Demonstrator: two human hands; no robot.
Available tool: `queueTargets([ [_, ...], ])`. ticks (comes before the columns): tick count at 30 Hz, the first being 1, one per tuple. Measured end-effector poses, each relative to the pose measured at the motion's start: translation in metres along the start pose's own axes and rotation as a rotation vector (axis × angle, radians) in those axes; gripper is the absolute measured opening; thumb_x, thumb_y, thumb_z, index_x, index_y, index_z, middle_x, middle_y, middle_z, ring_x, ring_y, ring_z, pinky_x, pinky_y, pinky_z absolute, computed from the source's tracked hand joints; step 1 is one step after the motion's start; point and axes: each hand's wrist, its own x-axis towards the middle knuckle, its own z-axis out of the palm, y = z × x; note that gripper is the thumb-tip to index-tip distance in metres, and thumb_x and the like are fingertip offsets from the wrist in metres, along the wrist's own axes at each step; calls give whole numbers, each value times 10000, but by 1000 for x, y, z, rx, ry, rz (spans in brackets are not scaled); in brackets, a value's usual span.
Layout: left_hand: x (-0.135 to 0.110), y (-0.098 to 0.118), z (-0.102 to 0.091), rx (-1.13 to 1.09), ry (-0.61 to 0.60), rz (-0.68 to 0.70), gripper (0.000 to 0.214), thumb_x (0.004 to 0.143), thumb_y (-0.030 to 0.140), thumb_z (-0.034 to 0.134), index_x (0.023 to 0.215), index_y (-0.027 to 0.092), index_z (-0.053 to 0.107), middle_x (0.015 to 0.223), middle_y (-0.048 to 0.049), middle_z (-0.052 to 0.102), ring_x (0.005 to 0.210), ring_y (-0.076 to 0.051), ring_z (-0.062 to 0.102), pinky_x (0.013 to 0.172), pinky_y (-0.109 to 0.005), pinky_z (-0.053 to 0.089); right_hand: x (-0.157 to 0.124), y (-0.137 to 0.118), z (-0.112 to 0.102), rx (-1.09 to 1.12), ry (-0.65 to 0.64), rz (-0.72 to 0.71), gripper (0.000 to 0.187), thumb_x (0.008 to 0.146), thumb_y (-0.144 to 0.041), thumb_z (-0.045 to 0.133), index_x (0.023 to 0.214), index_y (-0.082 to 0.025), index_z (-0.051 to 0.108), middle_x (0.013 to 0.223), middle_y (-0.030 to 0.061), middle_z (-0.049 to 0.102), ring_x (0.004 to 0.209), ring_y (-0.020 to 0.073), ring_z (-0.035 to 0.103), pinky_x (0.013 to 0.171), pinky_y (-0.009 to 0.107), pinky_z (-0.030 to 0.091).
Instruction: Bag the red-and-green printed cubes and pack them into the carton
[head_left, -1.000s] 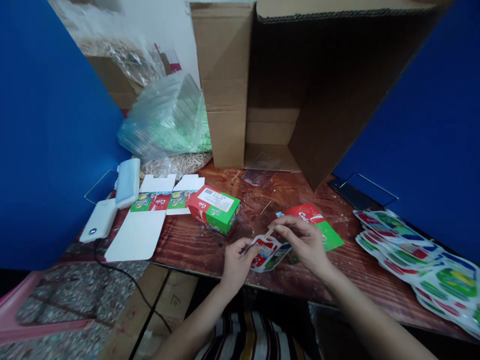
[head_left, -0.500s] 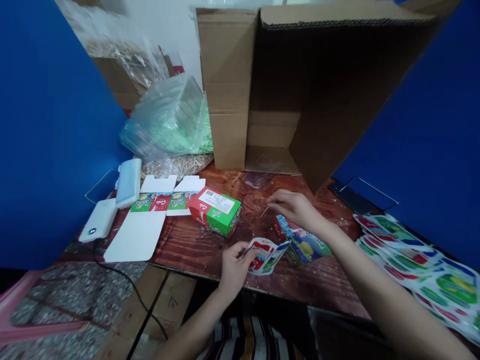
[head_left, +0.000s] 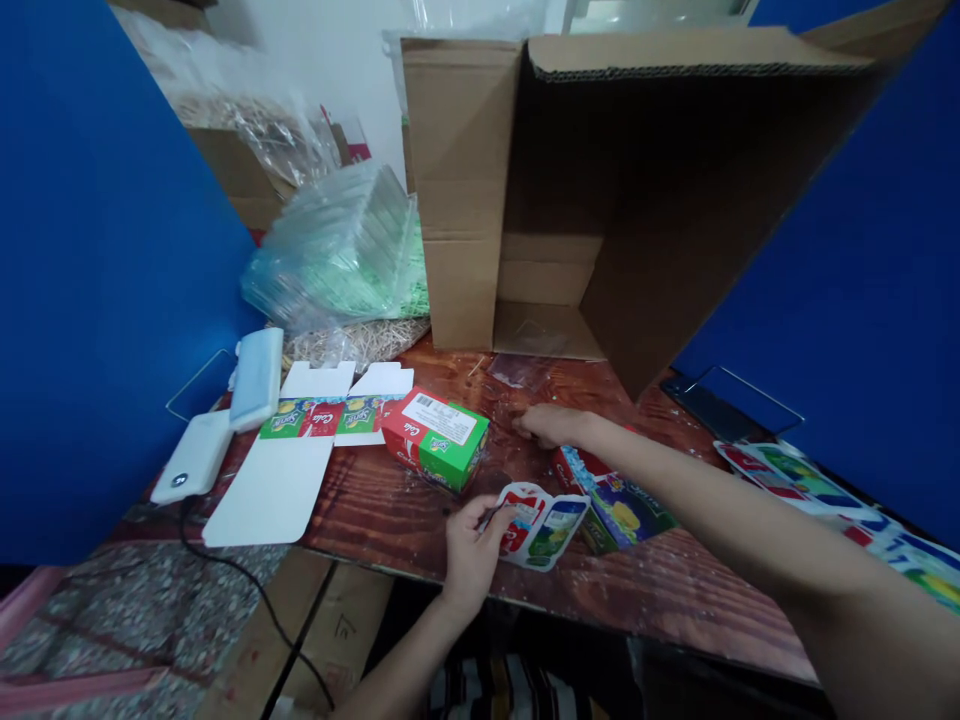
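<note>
My left hand (head_left: 469, 545) pinches the left edge of a small printed card piece (head_left: 541, 525) in red, white and green, held low over the front of the wooden table (head_left: 390, 500). My right hand (head_left: 544, 424) reaches forward, fingers curled down on the table surface just right of a folded red and green carton (head_left: 435, 440); what its fingertips hold is hidden. Under my right forearm lies a flat colourful carton blank (head_left: 619, 500).
A big open cardboard box (head_left: 600, 200) stands at the back. A plastic bag of green packs (head_left: 337, 250) and loose wooden sticks (head_left: 352, 340) lie back left. An unfolded white blank (head_left: 292, 450), two white devices (head_left: 225, 410) sit left. Printed sheets (head_left: 825, 500) are stacked right. Blue panels flank both sides.
My right hand left the card piece and moved forward and left onto the table near the carton. My left hand kept the card piece.
</note>
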Motion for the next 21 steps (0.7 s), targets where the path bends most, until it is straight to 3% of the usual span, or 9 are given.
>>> queueTargets([
  [2, 1, 1, 1, -10, 13, -17, 167, 730, 312, 706, 726, 145, 717, 680, -17, 721, 616, -140, 624, 590, -209, 497, -8, 3, -6, 28, 68, 1, 248, 699, -34, 614, 907, -167, 592, 782, 27, 637, 672, 139, 552, 580, 230, 325],
  [4, 1, 2, 2, -29, 15, -30, 175, 736, 321, 703, 748, 147, 724, 711, -22, 732, 644, -144, 633, 616, -213, 505, -22, 1, -14, 211, 252, -19, 259, 746, -78, 598, 975, -179, 531, 789, 14, 613, 669, 131, 548, 604, 225, 368],
  [7, 1, 1, 3, -54, 8, -40, 192, 738, 333, 707, 775, 147, 726, 740, -30, 740, 673, -151, 640, 647, -225, 514, -50, -20, -19, 793, 637, -165, 283, 795, -171, 616, 1024, -210, 453, 784, -20, 573, 663, 119, 552, 630, 231, 438],
  [9, 0, 0, 3, -74, 1, -58, 208, 739, 345, 707, 791, 144, 725, 747, -36, 740, 672, -156, 641, 645, -235, 519, -69, -44, -13, 1084, 792, -253, 296, 808, -220, 651, 1036, -222, 462, 794, -25, 570, 675, 111, 560, 647, 237, 466],
  [14, -2, -2, 4, -90, -14, -67, 213, 748, 353, 700, 794, 146, 722, 728, -26, 727, 645, -145, 627, 622, -232, 517, -93, -89, 16, 1110, 922, -190, 245, 819, -165, 658, 1029, -222, 545, 837, -2, 617, 724, 112, 592, 668, 237, 487],
  [18, -5, 1, 5, -80, -17, -65, 202, 743, 347, 704, 774, 148, 717, 699, -14, 714, 620, -133, 612, 600, -219, 507, -93, -92, 27, 1123, 997, -173, 226, 827, -171, 664, 1006, -227, 536, 834, -5, 623, 719, 115, 603, 655, 240, 493],
  [21, -6, 3, 6, -88, -23, -64, 209, 739, 349, 707, 786, 145, 719, 708, -19, 719, 628, -138, 618, 603, -222, 510, -94, -90, 29, 1148, 959, -169, 225, 820, -180, 683, 986, -219, 536, 829, -2, 629, 713, 115, 604, 649, 239, 499],
])
